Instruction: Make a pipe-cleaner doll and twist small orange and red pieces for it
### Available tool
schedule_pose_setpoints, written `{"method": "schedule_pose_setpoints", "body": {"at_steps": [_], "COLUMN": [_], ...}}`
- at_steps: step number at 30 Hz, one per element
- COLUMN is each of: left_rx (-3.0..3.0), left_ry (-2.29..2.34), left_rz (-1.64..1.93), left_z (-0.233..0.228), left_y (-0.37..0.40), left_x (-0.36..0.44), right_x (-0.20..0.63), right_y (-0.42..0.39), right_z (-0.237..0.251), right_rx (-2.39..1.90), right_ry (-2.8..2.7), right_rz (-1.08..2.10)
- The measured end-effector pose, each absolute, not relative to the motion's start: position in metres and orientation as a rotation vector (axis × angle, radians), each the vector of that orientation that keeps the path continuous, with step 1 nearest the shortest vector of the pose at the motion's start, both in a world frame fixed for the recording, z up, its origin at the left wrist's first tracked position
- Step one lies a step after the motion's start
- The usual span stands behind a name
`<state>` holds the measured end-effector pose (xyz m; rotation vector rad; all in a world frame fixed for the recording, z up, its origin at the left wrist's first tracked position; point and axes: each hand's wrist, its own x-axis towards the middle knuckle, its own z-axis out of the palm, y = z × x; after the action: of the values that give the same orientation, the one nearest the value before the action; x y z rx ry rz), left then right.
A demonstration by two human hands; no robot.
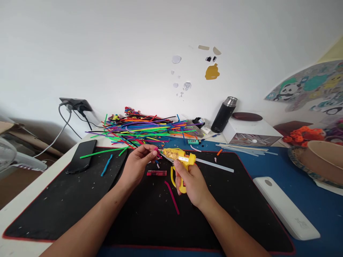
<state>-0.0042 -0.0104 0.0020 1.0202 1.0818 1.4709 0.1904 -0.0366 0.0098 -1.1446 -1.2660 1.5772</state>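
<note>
In my right hand (pixel 191 178) is a yellow hot glue gun (pixel 175 154), gripped by its handle with the nozzle toward the left. A translucent glue stick (pixel 214 165) juts out of its back end. The fingers of my left hand (pixel 140 159) pinch a small magenta piece (pixel 156 150) right by the nozzle; its exact kind is too small to make out. Below the hands a red lighter (pixel 157 173) lies on the black mat (pixel 150 221). Close by rests a dark pink pipe cleaner (pixel 172 197), slightly bent at its upper end.
A heap of colourful pipe cleaners (pixel 144 128) lies along the wall. To the left are a black phone (pixel 81 156) and a blue twisted piece (pixel 106 165). A black thermos (pixel 224 115), a teal lighter (pixel 194 141), loose glue sticks (pixel 246 149) and a white oblong case (pixel 286 207) lie rightward.
</note>
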Motion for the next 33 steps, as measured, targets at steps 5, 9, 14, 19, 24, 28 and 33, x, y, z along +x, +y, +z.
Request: {"method": "schedule_pose_setpoints", "body": {"at_steps": [5,9,14,19,24,28,33], "left_rx": [1.022,1.027,1.016,1.0,0.985,0.978,0.98], "left_ry": [1.078,1.079,1.097,1.097,1.102,1.105,1.112], "left_rz": [1.464,1.474,1.5,1.517,1.525,1.532,1.537], "left_z": [0.0,0.0006,0.0029,0.0028,0.0032,0.0034,0.002], "left_y": [-0.0107,-0.0102,-0.0095,-0.0092,-0.0088,-0.0081,-0.0079], "left_x": [-0.0056,-0.006,-0.0054,-0.0053,-0.0052,-0.0048,-0.0056], "right_x": [0.1907,0.1904,0.1905,0.1908,0.1911,0.1912,0.191], "right_y": [-0.0364,-0.0362,-0.0367,-0.037,-0.0371,-0.0368,-0.0369], "right_z": [0.01,0.0128,0.015,0.0129,0.011,0.0096,0.0087], "right_rx": [-1.149,-1.166,-1.172,-1.17,-1.159,-1.165,-1.178], "right_ry": [-1.268,-1.277,-1.297,-1.285,-1.304,-1.304,-1.318], "right_rz": [1.574,1.582,1.587,1.599,1.602,1.603,1.588]}}
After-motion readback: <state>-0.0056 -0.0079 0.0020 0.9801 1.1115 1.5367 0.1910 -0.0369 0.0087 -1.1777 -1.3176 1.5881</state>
